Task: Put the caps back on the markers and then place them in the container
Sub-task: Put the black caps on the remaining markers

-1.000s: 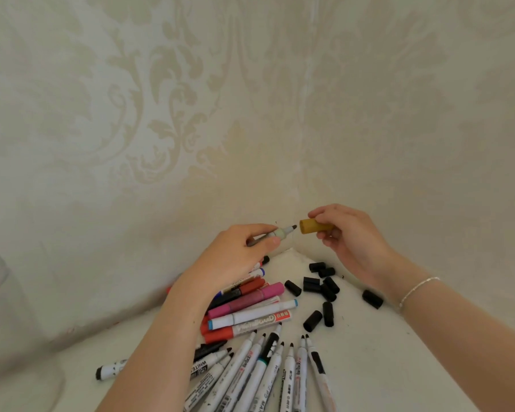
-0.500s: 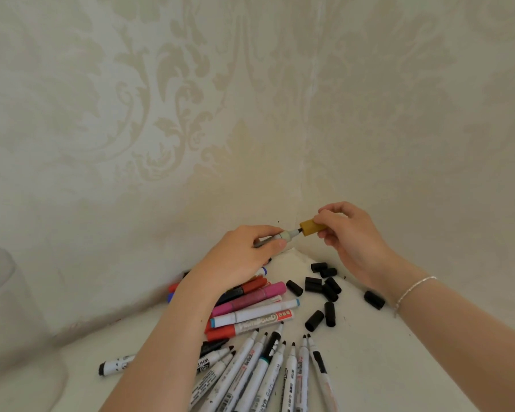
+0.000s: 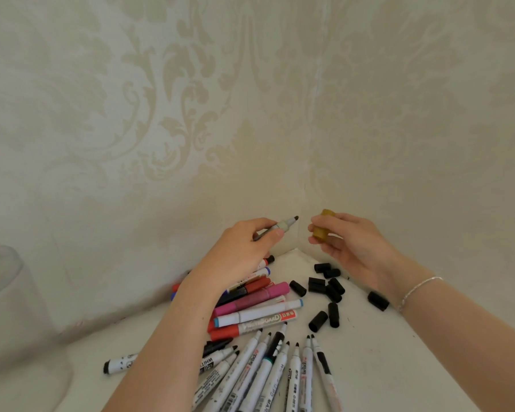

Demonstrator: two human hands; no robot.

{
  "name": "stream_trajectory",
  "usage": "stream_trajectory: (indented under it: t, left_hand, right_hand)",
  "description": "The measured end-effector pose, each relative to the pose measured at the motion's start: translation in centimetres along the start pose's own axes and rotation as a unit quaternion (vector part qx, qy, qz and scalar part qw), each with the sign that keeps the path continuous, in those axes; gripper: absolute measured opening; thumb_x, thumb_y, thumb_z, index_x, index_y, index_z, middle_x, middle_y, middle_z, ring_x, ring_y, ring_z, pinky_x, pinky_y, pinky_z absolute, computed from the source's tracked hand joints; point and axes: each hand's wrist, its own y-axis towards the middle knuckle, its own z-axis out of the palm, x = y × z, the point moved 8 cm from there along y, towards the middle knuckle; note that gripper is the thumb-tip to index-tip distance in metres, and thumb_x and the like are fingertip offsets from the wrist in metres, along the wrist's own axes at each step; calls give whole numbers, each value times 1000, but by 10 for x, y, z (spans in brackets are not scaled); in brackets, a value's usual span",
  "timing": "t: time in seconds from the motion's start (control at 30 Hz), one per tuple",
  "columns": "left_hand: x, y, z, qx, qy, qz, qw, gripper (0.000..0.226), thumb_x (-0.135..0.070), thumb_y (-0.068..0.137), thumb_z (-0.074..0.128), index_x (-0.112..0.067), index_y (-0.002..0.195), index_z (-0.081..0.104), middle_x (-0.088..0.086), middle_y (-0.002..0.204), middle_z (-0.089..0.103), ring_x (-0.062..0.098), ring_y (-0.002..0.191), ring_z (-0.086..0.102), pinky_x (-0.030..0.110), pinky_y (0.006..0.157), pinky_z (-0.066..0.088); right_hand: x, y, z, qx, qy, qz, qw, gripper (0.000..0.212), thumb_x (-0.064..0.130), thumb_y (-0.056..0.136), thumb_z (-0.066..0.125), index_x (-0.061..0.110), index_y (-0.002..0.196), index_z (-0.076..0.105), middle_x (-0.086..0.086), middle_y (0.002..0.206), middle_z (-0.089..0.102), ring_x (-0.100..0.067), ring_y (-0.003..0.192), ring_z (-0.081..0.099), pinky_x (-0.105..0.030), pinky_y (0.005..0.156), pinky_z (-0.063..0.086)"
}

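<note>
Capping in hand | left hand gripped an uncapped marker, tip toward a mustard cap pinched in right hand, just apart | next: align, press on | container far left

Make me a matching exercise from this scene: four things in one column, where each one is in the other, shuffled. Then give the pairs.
Things:
1. yellow cap
2. uncapped marker
3. black caps
4. clear container

Places:
A. at the left edge of the view
B. in the left hand
C. loose on the table, under the right hand
D. in the right hand

Pairs: 1-D, 2-B, 3-C, 4-A
</note>
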Motion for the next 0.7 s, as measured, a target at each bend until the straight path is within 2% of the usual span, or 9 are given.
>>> stream_trajectory:
  t: [0.1, 0.2, 0.33, 0.43, 0.53, 0.7]
  left_hand:
    - [1, 0, -2, -1, 5, 0, 1000, 28, -46, 97, 45, -36, 118, 61, -8, 72, 62, -11, 46, 51, 13, 50, 35]
    - [-1, 0, -2, -1, 6, 5, 1000, 28, -45, 98, 45, -36, 118, 60, -10, 72, 61, -12, 46, 51, 14, 51, 36]
    - [0, 0, -2, 2, 7, 7, 1000, 28, -48, 96, 45, -36, 116, 62, -4, 73, 64, -8, 45, 50, 16, 52, 38]
    - [-1, 1, 0, 7, 9, 10, 1000, 28, -48, 96, 46, -37, 117, 61, -6, 70, 63, -7, 45, 49, 10, 48, 36]
    - [-3, 0, 4, 20, 16, 15, 1000, 31, -48, 96, 45, -36, 120, 60, -13, 69, 59, -10, 50, 52, 8, 48, 35]
    - [-4, -1, 10, 38, 22, 19, 999, 30, -47, 96, 46, -35, 119, 61, -8, 72, 63, 2, 72, 63, 19, 60, 42]
  right_hand:
    - [1, 1, 4, 1, -35, -20, 999, 34, 16, 78, 75, 6, 106, 56, -9, 82, 73, -14, 63, 55, -25, 63, 41]
    - [3, 0, 8, 21, -73, -27, 997, 25, 25, 77, 76, 9, 92, 63, -6, 75, 71, -11, 58, 44, -24, 61, 37]
    - [4, 1, 5, 20, -113, -30, 993, 31, 38, 81, 70, 9, 93, 72, 1, 64, 52, -10, 57, 36, -23, 60, 32]
    - [5, 1, 6, 36, -101, -22, 994, 20, 30, 84, 68, 12, 90, 73, 4, 61, 38, -10, 58, 32, -24, 60, 29]
    - [6, 1, 9, 45, -94, -21, 994, 17, 26, 87, 64, 11, 87, 73, 4, 61, 34, -11, 57, 31, -24, 60, 29]
    - [3, 1, 17, 63, -139, -22, 988, 12, 22, 86, 65, 11, 85, 71, 4, 62, 35, -10, 57, 32, -22, 59, 31]
